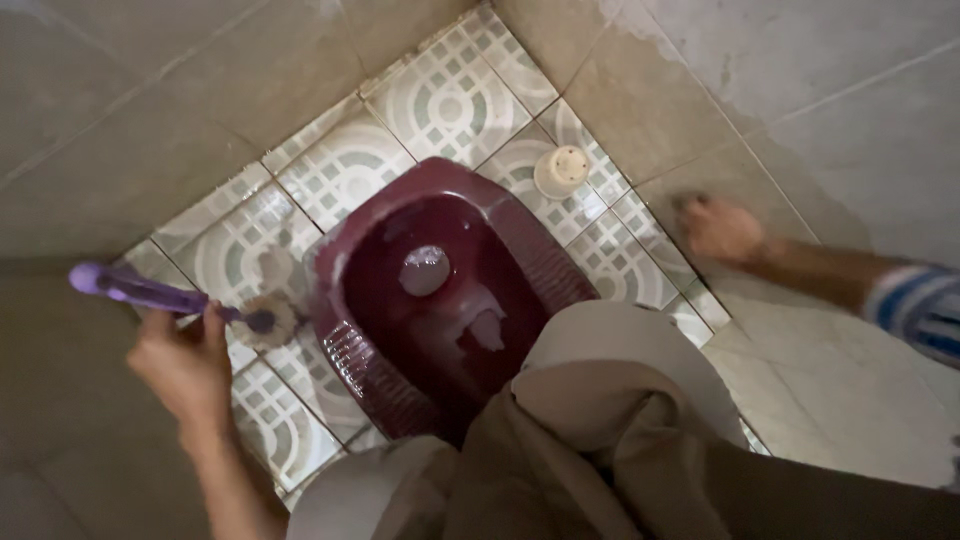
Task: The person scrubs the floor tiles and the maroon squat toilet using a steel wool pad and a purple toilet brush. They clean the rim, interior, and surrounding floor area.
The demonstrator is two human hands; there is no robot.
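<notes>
Maroon pan: glossy squat toilet (440,300), rounded and ribbed on its footrests, with a wet patch of water at the drain; it sits in the floor straight below me.
Floor: patterned tiles (450,95) in grey-green curves on white, wet and shiny, framed by plain beige wall tiles (150,90).
Brush: purple plastic toilet brush (175,297) with a smooth translucent handle and a round, pale bristle head resting on the tile just left of the pan's rim.
Left hand (185,365): I see the fingers wrapped tight around the middle of the handle, the bristle end pointing right, past the fingertips.
Right hand (722,230): pressed against the beige wall tile, fingers curled, gripping nothing; striped sleeve (925,310) behind it.
Nearby: small round cream drain cover (562,170) on the tiles beyond the pan.
In the way: my knees in khaki cloth (600,440) hide the pan's near end.
</notes>
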